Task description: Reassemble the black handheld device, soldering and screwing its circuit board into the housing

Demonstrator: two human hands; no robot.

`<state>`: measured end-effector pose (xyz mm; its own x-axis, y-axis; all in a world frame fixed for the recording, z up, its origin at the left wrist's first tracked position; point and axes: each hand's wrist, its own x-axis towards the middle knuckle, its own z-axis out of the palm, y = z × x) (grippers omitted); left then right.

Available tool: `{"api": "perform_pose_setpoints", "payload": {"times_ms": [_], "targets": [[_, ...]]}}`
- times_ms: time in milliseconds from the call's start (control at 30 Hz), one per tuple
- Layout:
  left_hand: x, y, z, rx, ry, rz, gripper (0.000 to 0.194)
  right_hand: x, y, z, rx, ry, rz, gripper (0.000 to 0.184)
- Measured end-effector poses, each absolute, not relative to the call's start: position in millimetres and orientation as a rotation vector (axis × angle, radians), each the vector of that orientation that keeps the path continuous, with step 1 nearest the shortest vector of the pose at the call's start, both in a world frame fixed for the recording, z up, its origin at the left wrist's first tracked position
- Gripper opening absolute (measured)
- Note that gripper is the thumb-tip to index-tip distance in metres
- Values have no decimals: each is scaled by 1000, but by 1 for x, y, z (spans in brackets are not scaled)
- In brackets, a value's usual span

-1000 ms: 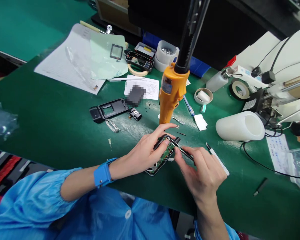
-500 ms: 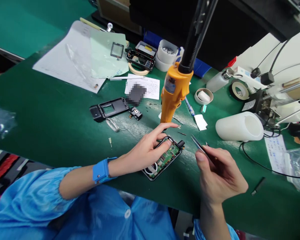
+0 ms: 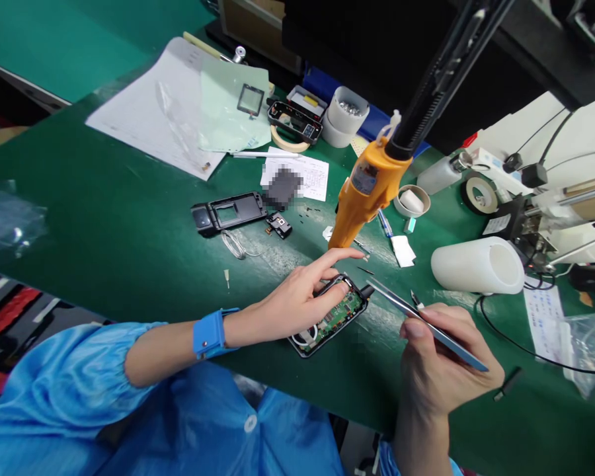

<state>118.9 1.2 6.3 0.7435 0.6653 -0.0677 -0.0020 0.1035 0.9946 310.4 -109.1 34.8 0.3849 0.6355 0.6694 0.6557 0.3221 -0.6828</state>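
Observation:
My left hand (image 3: 302,297) rests on an opened black device (image 3: 333,316) with a green circuit board showing, fingers pressed on its upper edge, index finger stretched out. A blue wrist strap (image 3: 209,332) circles that wrist. My right hand (image 3: 441,367) is closed around slim metal tweezers (image 3: 416,314), their tips pointing left toward the device's top corner, a short way off it. An orange electric screwdriver (image 3: 365,190) hangs on a black arm just behind the device.
A black device cover (image 3: 228,213) and a small black part (image 3: 280,225) lie on the green mat (image 3: 104,225). Papers (image 3: 178,109) and a white cup of screws (image 3: 346,114) sit at the back. A white roll (image 3: 478,266), tape rings and cables crowd the right.
My right hand lifted the tweezers off the device and drew back to the right, then turned them flatter. The left hand stayed on the device. The hanging screwdriver swung to the right.

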Motion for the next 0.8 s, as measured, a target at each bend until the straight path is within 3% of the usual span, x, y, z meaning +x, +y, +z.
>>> {"api": "perform_pose_setpoints", "payload": {"times_ms": [500, 700, 800], "targets": [[121, -3, 4, 1408, 595, 560, 51, 296, -109, 27, -1334, -1797, -159, 17], [121, -4, 9, 1410, 618, 602, 51, 294, -112, 25, -1287, -1860, -234, 33], [121, -4, 10, 1408, 613, 626, 50, 292, -111, 24, -1246, -1875, -306, 33]]}}
